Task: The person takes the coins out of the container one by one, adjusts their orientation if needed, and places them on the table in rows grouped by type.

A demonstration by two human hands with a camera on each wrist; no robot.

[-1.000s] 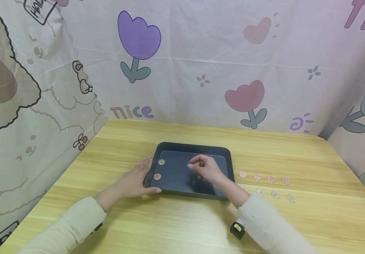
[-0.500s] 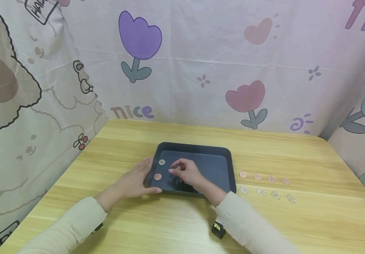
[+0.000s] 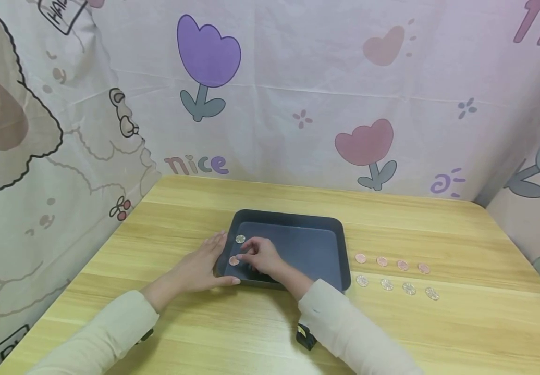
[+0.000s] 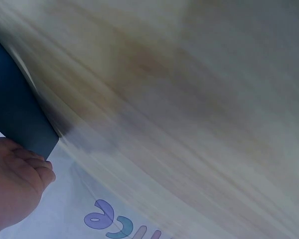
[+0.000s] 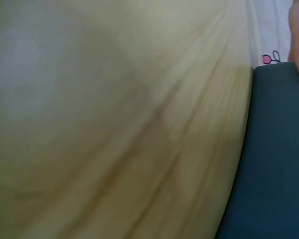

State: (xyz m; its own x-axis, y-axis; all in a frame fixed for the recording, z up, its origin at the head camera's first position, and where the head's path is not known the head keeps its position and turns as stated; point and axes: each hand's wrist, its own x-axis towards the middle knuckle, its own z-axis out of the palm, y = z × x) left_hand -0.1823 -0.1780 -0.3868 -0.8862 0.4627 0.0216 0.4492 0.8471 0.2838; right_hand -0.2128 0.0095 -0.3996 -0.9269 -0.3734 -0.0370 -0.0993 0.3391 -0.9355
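A shallow dark baking tray [image 3: 293, 255] sits on the wooden table. Near its left wall lie a silver-coloured coin [image 3: 240, 239] and a copper-coloured coin [image 3: 233, 261]. My left hand [image 3: 199, 264] rests against the tray's left end, thumb at the front rim and fingers along the side. Inside the tray, my right hand [image 3: 261, 257] is at the copper coin, its thumb tip overlapping the coin's right edge. The thumb and bent forefinger stand slightly apart, and I see nothing held between them. Part of the tray [image 4: 15, 99] and some left fingers [image 4: 35, 167] appear in the left wrist view.
To the right of the tray, a row of several copper coins [image 3: 381, 261] lies behind a row of several silver coins [image 3: 387, 285]. The printed cloth backdrop [image 3: 289, 156] stands along the table's [image 3: 232, 333] back edge and both sides.
My right hand has moved left across the tray and reached the copper coin, uncovering the leftmost silver coin on the table. My left hand has stayed put, and the coins lie as before.
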